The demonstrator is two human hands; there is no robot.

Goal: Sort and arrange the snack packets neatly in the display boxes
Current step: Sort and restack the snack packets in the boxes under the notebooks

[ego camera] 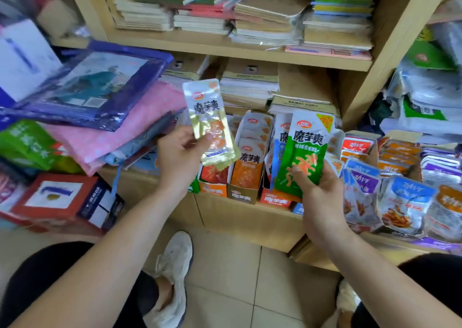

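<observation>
Left hand [182, 152]: raised in front of the shelves, its grip clamped on the lower part of a gold packet [210, 120], thumb on the front face.
Gold packet: held upright with a slight tilt, above the left end of the row of display boxes and touching none of them.
Right hand [317, 182]: its grip clamped on a green packet [305, 147], thumb pressed on the printed front near the bottom.
Green packet: upright, in front of the display boxes on the right side of the row; a blue-edged packet [276, 157] stands just behind it, and I cannot tell whether the same grip holds it.
Orange display box [243, 195]: on the bottom shelf [250, 217], between the two hands, with orange packets [250, 167] standing upright in a row inside.
Neighbouring boxes: one with an orange front [208, 188] just to the left, one with a red front [275, 200] just to the right, partly hidden by the green packet.
Loose packets: red ones [357, 145], orange ones [397, 157], purple ones [437, 167] and blue-and-white ones [405, 202] lie overlapping on the bottom shelf to the right.
Upper shelves: stacks of notebooks [270, 20].
Left side: a purple wrapped pack [95, 85] on pink bundles [120, 132], a green bag [25, 142], a red carton [62, 200] below.
Floor: pale tiles [225, 277], a white shoe [175, 265].
</observation>
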